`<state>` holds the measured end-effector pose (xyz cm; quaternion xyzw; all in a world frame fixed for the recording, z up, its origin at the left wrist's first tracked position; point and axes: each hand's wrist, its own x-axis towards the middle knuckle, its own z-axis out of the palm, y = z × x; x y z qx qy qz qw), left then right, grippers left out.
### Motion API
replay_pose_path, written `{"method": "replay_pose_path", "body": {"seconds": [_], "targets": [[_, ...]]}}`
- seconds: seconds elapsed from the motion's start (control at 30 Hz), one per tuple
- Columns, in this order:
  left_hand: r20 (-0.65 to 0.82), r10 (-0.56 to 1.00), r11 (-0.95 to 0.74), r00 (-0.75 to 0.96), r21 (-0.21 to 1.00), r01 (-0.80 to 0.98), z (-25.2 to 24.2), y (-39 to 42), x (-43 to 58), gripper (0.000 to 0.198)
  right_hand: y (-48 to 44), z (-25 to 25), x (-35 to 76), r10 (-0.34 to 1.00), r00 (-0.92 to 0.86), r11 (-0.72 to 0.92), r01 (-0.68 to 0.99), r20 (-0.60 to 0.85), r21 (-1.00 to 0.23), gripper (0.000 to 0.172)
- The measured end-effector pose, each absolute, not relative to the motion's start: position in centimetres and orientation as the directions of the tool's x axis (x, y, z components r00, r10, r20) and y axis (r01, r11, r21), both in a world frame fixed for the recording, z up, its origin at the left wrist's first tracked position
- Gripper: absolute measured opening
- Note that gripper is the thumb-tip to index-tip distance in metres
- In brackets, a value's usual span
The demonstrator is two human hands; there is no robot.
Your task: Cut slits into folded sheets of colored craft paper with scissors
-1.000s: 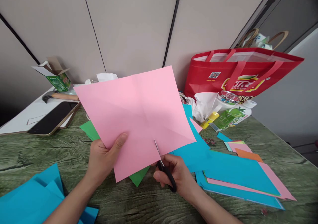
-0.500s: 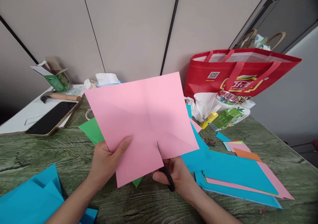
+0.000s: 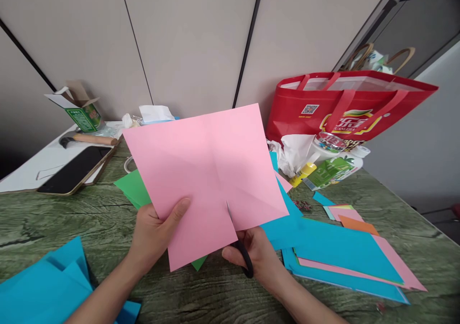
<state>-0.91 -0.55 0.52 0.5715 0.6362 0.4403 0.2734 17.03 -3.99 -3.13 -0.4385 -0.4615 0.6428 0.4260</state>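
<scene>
A creased sheet of pink paper (image 3: 212, 170) is held up above the table. My left hand (image 3: 158, 228) grips its lower left part, thumb on the front and fingers hidden behind. My right hand (image 3: 255, 252) is closed on black-handled scissors (image 3: 244, 259). Their blade stands in a cut that runs up from the sheet's lower edge, along the crease line. Part of the scissors lies behind the paper. Green paper (image 3: 134, 189) shows beneath the pink sheet on the left.
Blue paper (image 3: 46, 285) lies at the front left, and a stack of coloured paper (image 3: 345, 247) at the right. Behind are a phone (image 3: 74, 170), a hammer-like tool (image 3: 89, 138), an opened box (image 3: 81, 115), a glue stick (image 3: 303, 174) and a red bag (image 3: 323, 103).
Almost nothing differs. The view has shifted very slightly, and the scissors stay in the same cut with both hands holding as before.
</scene>
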Motion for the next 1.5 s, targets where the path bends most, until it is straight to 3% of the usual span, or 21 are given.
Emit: {"method": "replay_pose_path", "body": {"seconds": [0.2, 1.03, 1.37, 1.5], "targets": [[0.135, 0.973, -0.029, -0.187, 0.876, 0.481, 0.6, -0.6, -0.9, 0.032, -4.0, -3.1, 17.0, 0.948, -0.265, -0.233, -0.209, -0.174, -0.95, 0.035], [0.12, 0.974, -0.024, -0.19, 0.896, 0.442, 0.6, -0.7, -1.1, 0.029, -4.0, -2.7, 16.9, 0.929, -0.192, -0.324, -0.014, -0.315, -0.946, 0.017], [-0.124, 0.98, 0.13, -0.156, 0.991, 0.027, 0.2, -0.4, -0.9, 0.022, -4.0, -4.1, 17.0, 0.922, -0.23, -0.333, -0.055, -0.313, -0.941, 0.028], [-0.165, 0.962, 0.156, -0.218, 0.986, -0.06, 0.4, -0.1, -1.2, 0.022, -3.9, -4.0, 17.5, 0.912, -0.363, -0.236, -0.088, -0.189, -0.968, 0.025]]}}
